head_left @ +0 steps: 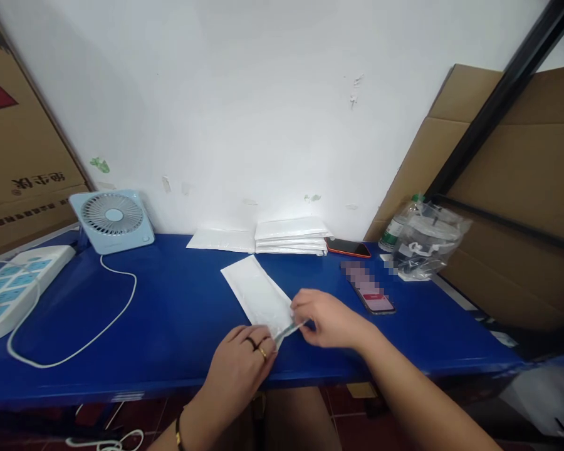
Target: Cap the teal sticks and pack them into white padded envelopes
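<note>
While pinched at its near end, a flat white padded mailer envelope is held on the blue table
It is judged light, soft and bendable, best gripped at an edge; the left hand and right hand are closed on its flap. Counted: one loose mailer, one white stack, two phones

Soft, even light fills the room; the wall glows bright and nearly washed out, dimmer toward its upper left. The tabletop shows only faint shadows. Edges bow outward from a wide lens. One phone is partly pixelated.
</note>
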{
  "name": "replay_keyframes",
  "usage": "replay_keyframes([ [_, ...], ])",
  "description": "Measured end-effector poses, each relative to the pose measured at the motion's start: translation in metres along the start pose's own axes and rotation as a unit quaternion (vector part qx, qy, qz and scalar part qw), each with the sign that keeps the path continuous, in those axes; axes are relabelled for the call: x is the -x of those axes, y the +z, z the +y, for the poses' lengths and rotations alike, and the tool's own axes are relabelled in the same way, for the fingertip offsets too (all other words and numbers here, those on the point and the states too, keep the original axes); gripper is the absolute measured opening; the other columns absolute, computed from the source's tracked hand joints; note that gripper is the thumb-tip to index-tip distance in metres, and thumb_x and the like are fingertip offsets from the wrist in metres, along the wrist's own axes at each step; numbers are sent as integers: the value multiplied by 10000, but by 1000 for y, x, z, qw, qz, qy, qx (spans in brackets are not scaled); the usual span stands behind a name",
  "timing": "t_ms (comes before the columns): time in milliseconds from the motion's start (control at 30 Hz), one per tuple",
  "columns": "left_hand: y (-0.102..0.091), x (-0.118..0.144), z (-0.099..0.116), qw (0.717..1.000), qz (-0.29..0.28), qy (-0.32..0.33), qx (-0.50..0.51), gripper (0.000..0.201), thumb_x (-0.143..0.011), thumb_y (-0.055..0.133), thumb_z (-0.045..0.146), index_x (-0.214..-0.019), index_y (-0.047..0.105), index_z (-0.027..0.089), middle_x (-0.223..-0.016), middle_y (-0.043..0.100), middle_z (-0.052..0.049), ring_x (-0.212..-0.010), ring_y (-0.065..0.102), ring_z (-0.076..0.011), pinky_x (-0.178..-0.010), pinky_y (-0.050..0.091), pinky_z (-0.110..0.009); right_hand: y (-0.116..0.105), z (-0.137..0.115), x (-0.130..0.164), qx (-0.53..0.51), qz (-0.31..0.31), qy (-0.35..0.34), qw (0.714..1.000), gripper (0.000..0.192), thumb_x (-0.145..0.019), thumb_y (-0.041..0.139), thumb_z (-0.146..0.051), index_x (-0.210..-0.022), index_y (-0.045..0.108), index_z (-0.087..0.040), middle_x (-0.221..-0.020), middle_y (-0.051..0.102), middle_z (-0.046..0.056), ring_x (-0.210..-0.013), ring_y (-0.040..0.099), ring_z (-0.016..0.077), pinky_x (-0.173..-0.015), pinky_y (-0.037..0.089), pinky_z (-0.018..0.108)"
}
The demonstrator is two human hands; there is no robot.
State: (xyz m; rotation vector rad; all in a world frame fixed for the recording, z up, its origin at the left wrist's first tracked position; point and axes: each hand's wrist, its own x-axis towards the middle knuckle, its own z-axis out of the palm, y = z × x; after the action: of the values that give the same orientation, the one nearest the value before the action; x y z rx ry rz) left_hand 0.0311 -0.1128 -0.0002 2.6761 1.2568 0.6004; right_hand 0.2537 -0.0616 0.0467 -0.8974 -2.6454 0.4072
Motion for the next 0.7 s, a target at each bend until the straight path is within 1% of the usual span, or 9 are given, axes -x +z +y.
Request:
replay_keyframes([
  [67, 0, 16, -1, 999, 14, -22, 36, 181, -903, 371, 259, -922, 550, 273, -1002, 627, -40, -976, 564, -200, -849, 426, -376, 10, -19, 15, -47, 8, 17, 999, 117, -740, 549, -116, -748, 621, -207, -844, 627, 35, -813, 558, 173, -740, 419, 282],
  [167, -4, 28, -4, 990, 28, -106, 83, 165, -893, 375, 320, -848, 518, 250, -903, 621, -54, -882, 577, -211, -761, 443, -366, 32, -32, 26, -120, 64, 104, 985, 84, -820, 529, -208, -805, 611, -206, -793, 612, 20, -763, 553, 153, -672, 412, 257],
  [300, -9, 22, -7, 970, 9, -212, 117, 116, -871, 391, 344, -873, 454, 247, -693, 577, -5, -659, 569, -191, -582, 399, -314, 57, -32, 21, -159, 121, 240, 950, 117, -831, 541, -311, -802, 587, -208, -690, 579, -11, -616, 527, 131, -539, 377, 238],
  [367, -8, 17, -8, 962, -6, -241, 131, 135, -848, 417, 325, -958, 424, 245, -634, 561, 23, -587, 557, -180, -522, 350, -290, 65, -33, 19, -147, 152, 267, 940, 87, -802, 577, -294, -829, 571, -211, -686, 571, -15, -595, 523, 132, -522, 386, 239],
  [433, -7, 11, -10, 957, -13, -259, 129, 184, -819, 444, 300, -990, 411, 242, -618, 560, 35, -562, 556, -173, -498, 308, -277, 70, -36, 19, -86, 210, 244, 943, 83, -790, 589, -250, -864, 578, -214, -803, 591, 23, -724, 558, 163, -621, 437, 268],
  [500, -7, 7, -13, 953, -11, -276, 123, 206, -786, 467, 271, -983, 414, 240, -620, 566, 38, -557, 557, -170, -492, 281, -270, 74, -42, 21, 8, 256, 175, 951, 103, -805, 573, -227, -902, 605, -224, -952, 590, 70, -907, 547, 212, -768, 441, 333],
  [567, -7, 4, -18, 946, -5, -290, 144, 227, -754, 484, 239, -972, 417, 236, -612, 567, 43, -542, 550, -164, -489, 272, -263, 79, -48, 22, 85, 260, 93, 957, 152, -823, 561, -247, -963, 618, -232, -1020, 591, 93, -1012, 513, 246, -847, 414, 390],
  [633, -7, 1, -24, 932, 2, -300, 202, 248, -725, 501, 213, -959, 418, 227, -572, 547, 57, -512, 532, -150, -484, 277, -252, 84, -53, 19, 128, 247, 33, 960, 218, -830, 563, -278, -1035, 602, -216, -1000, 613, 98, -1008, 521, 247, -843, 419, 399],
  [700, -6, -3, -30, 906, 4, -306, 292, 267, -700, 518, 193, -941, 409, 217, -509, 498, 82, -460, 489, -128, -471, 279, -236, 89, -54, 13, 163, 248, 5, 955, 243, -839, 553, -264, -1066, 588, -182, -968, 630, 96, -961, 548, 227, -814, 439, 380],
])
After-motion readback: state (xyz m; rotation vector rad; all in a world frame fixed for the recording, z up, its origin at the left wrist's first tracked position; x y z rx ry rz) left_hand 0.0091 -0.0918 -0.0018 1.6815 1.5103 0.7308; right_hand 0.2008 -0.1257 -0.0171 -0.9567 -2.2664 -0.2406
